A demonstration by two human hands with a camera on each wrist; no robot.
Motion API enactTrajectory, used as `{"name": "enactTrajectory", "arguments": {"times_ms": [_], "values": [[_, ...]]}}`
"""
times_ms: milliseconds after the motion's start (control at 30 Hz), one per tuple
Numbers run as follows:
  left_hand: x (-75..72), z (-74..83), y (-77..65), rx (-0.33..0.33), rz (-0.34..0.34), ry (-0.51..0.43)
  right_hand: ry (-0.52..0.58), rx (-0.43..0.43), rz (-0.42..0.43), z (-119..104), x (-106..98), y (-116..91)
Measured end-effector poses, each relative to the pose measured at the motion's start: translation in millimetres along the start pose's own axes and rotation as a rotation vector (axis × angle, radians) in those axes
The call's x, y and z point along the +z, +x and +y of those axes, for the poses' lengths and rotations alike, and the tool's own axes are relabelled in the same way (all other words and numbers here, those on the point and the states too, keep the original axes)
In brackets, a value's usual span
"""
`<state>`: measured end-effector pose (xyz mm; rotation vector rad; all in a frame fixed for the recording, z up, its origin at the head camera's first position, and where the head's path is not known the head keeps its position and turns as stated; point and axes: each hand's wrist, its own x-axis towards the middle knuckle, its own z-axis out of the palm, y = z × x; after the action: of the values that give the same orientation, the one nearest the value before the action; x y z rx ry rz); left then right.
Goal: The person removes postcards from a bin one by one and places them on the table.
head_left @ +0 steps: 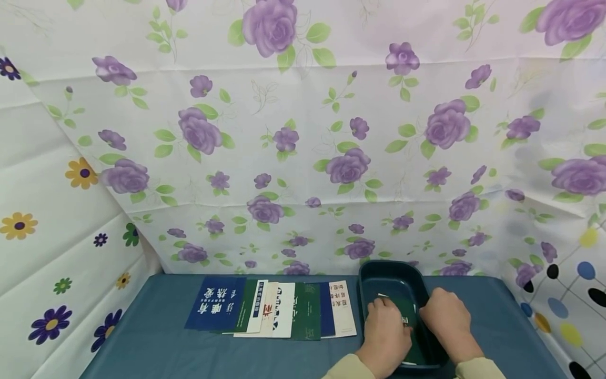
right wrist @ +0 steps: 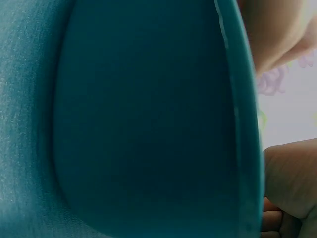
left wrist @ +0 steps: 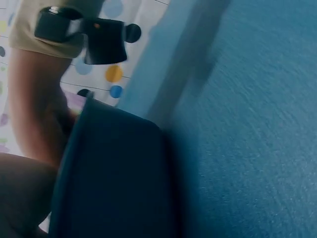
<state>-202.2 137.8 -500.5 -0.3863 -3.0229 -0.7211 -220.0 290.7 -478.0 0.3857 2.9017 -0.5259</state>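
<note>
A dark teal tray point(head_left: 366, 284) with rounded corners stands at the right of the table. Inside it lies a dark green card point(head_left: 404, 305) with white print, and pale edges of other cards show around it. My left hand point(head_left: 387, 334) reaches in over the left side, fingers curled at the green card. At the right rim is my right hand point(head_left: 446, 321), knuckles up, its fingertips hidden inside the tray. Both wrist views show mostly the tray's outer wall point(left wrist: 119, 178); in the right wrist view, curled fingers point(right wrist: 272, 220) appear beyond the rim.
Left of the tray, several printed cards overlap in a row: a blue card point(head_left: 215, 305), a green card point(head_left: 306, 310) and a cream card point(head_left: 342, 308) among them. Floral cloth point(head_left: 303, 158) rises behind the blue-grey table point(head_left: 156, 326); patterned sheets flank both sides.
</note>
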Motion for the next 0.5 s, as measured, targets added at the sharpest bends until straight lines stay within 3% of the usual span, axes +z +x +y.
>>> {"name": "enactTrajectory", "arguments": {"times_ms": [167,333,500], "values": [[10.5,3.7,4.2,-0.050,-0.058,0.083,0.003,-0.008,0.010,0.9,0.5,-0.1],[19.1,8.2,4.9,-0.065,-0.157,0.286,0.000,-0.008,0.005,0.5,0.7,-0.4],[24.0,10.0,7.0,-0.074,-0.188,0.401,-0.011,-0.013,0.007,0.1,1.1,-0.6]]}}
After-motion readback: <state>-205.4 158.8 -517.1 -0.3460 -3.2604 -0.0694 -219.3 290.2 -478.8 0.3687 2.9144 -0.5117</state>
